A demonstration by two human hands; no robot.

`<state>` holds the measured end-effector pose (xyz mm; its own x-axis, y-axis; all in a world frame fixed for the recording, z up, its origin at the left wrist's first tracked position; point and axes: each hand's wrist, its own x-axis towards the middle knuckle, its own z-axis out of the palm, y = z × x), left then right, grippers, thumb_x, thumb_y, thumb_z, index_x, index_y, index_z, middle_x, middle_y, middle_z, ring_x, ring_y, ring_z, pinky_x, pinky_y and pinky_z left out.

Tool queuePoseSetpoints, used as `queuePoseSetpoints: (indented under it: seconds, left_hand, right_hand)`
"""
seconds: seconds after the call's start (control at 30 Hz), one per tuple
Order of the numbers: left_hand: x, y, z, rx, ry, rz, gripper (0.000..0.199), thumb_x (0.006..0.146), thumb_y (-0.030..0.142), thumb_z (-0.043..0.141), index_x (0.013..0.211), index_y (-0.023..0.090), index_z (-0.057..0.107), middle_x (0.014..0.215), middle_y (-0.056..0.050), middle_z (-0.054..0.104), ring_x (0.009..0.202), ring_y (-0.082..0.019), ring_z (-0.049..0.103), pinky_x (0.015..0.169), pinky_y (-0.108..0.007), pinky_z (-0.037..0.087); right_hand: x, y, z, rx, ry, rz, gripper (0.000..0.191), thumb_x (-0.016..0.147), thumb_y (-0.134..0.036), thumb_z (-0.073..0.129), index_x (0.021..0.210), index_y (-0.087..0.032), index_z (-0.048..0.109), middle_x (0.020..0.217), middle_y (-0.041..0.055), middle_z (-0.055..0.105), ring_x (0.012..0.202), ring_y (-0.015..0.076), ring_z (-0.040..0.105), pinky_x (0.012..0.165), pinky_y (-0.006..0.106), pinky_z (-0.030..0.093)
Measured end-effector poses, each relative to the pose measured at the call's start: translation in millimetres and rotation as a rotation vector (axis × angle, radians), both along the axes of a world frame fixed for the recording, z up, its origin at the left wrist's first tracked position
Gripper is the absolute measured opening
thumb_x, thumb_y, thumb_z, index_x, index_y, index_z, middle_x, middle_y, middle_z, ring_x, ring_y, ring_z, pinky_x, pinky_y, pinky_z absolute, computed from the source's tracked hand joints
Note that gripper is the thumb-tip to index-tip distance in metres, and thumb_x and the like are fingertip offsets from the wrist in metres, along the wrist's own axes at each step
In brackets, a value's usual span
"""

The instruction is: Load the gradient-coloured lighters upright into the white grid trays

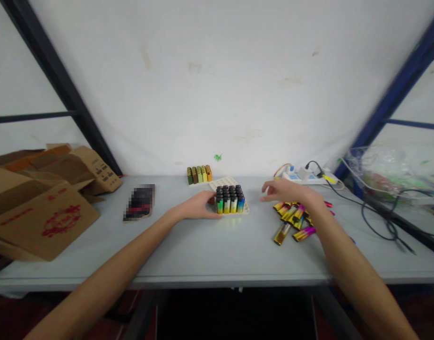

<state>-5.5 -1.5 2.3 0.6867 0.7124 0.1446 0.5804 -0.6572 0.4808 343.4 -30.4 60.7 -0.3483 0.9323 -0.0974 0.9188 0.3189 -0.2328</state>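
Observation:
Rows of black-topped lighters [231, 200], with green, yellow and blue bodies, stand upright in a white perforated tray [247, 210] at the middle of the table. My left hand [201, 205] grips the tray's left side, thumb along the front edge and fingers behind. A small reddish patch shows by those fingers, too blurred to name. To the right of the tray, my right hand [282, 190] hovers with curved fingers apart and nothing visible in them. Below it lies a loose pile of shiny gold, yellow and purple lighters [293, 215], partly hidden by my right forearm.
Another block of green, brown and yellow pieces [199, 174] stands by the wall. A pixelated dark flat object [139, 203] and open cardboard boxes [43, 203] are at left. A power strip [303, 177], black cables [374, 222] and clear plastic bags [387, 170] occupy the right.

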Motion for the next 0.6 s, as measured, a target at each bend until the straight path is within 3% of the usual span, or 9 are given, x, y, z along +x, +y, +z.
queuePoseSetpoints:
  seconds: [0.1,0.2,0.4,0.6]
  left_hand:
    - [0.9,-0.2,1.5,0.004,0.008,-0.005,0.058,0.071,0.060,0.078,0.104,0.014,0.064,0.103,-0.009,0.068,0.088,-0.026,0.063,0.080,-0.035,0.052]
    - [2.8,-1.7,4.3,-0.007,0.007,-0.024,0.060,0.071,0.058,0.078,0.109,0.014,0.065,0.102,-0.008,0.068,0.088,-0.026,0.063,0.078,-0.034,0.052]
    - [4.2,-3.1,4.3,-0.028,-0.033,-0.029,0.059,0.070,0.057,0.079,0.108,0.015,0.066,0.102,-0.008,0.069,0.087,-0.025,0.063,0.078,-0.034,0.052]
    - [2.0,-0.4,0.7,0.005,-0.020,-0.015,0.063,0.070,0.058,0.080,0.112,0.014,0.065,0.106,-0.010,0.069,0.091,-0.026,0.063,0.082,-0.037,0.052]
  right_hand:
    - [22.3,8.2,-8.0,0.053,-0.108,-0.027,0.049,0.085,-0.040,0.073,0.128,-0.016,0.069,0.133,0.0170,0.067,0.121,0.0314,0.063,0.101,0.037,0.049]
    - [38.8,13.8,-16.5,-0.040,-0.131,-0.016,0.058,0.083,-0.033,0.072,0.139,-0.018,0.064,0.148,0.0147,0.057,0.136,0.0314,0.054,0.113,0.037,0.043]
    - [43.0,17.2,-24.3,-0.101,-0.216,-0.155,0.061,0.087,-0.038,0.068,0.145,-0.021,0.060,0.149,0.0134,0.058,0.134,0.0333,0.057,0.112,0.042,0.044]
    - [31.1,20.5,-24.6,-0.075,-0.205,-0.068,0.049,0.092,-0.042,0.062,0.136,-0.021,0.066,0.138,0.0130,0.066,0.122,0.0297,0.065,0.102,0.036,0.049]
